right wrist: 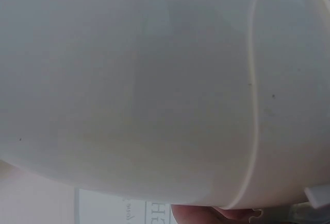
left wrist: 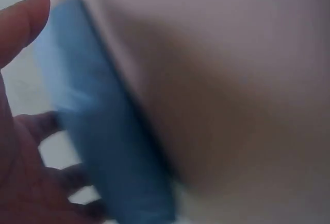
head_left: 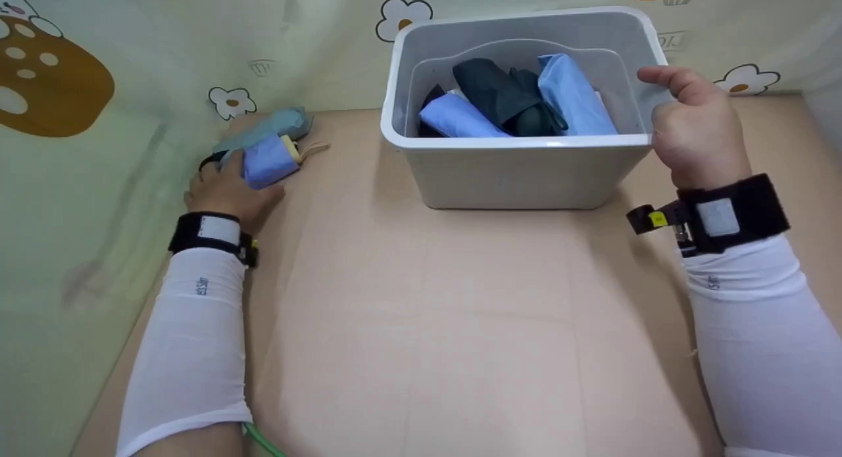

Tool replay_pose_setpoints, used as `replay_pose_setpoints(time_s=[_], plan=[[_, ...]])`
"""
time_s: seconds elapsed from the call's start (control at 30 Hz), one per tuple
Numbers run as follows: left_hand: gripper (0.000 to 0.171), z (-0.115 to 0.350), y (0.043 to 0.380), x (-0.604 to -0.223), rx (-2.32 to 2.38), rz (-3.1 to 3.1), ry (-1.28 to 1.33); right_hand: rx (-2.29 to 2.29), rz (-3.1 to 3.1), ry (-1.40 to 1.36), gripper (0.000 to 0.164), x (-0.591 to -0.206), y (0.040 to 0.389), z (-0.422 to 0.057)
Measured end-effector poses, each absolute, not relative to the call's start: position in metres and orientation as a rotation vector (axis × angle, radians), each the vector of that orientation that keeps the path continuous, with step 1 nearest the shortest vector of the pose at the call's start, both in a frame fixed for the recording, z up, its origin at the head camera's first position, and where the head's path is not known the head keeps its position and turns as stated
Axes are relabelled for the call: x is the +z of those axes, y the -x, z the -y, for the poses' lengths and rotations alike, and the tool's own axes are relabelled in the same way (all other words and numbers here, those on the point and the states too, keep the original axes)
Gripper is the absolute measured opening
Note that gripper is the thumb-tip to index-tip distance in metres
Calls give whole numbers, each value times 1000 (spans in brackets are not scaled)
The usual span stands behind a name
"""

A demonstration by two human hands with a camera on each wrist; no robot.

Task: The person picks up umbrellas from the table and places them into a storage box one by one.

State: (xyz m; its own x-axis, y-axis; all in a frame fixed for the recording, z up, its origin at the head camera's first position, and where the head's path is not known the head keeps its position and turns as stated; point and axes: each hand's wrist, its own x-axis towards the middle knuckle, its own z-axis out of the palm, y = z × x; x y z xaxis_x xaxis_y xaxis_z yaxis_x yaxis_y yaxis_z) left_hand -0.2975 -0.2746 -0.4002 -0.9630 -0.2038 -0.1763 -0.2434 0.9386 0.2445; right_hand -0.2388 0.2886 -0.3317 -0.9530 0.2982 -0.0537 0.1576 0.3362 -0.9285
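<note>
At the left, my left hand (head_left: 230,191) reaches to a blue folded umbrella (head_left: 268,161) with a cream end and a cord loop. Its fingers lie against the blue cloth, and in the left wrist view the thumb (left wrist: 26,26) stands spread away from the umbrella. Just behind lies a grey-green folded umbrella (head_left: 273,127). My right hand (head_left: 700,128) grips the right rim of a pale grey plastic bin (head_left: 520,174), its index finger over the edge. Inside the bin are a dark green cloth bundle (head_left: 503,92) and blue bundles (head_left: 572,95). The bin wall (right wrist: 154,90) fills the right wrist view.
A patterned curtain-like sheet (head_left: 164,49) rises behind and along the left side. The bin stands at the back of the beige-covered table (head_left: 427,325), close to the sheet. A green cable (head_left: 260,438) runs by the left forearm.
</note>
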Motion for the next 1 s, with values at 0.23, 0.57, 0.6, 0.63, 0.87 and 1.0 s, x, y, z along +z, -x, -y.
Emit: replay_pose_setpoints(time_s=[0.23, 0.57, 0.6, 0.63, 0.87, 1.0], plan=[[88, 284, 305, -408, 369, -2942, 384, 1674, 2471, 407, 65, -332, 238, -290], [91, 280, 307, -407, 536, -2883, 383, 1740, 2407, 379, 66, -334, 240, -288], [91, 280, 306, -407, 553, -2879, 388, 1756, 2400, 378, 67, -333, 240, -287], [91, 280, 306, -407, 562, -2877, 392, 1762, 2401, 375, 67, -333, 240, -287], [86, 269, 300, -389, 573, -2945, 312, 1745, 2425, 380, 67, -331, 240, -287], [79, 255, 299, -369, 636, -3015, 264, 1743, 2423, 392, 67, -332, 239, -288]])
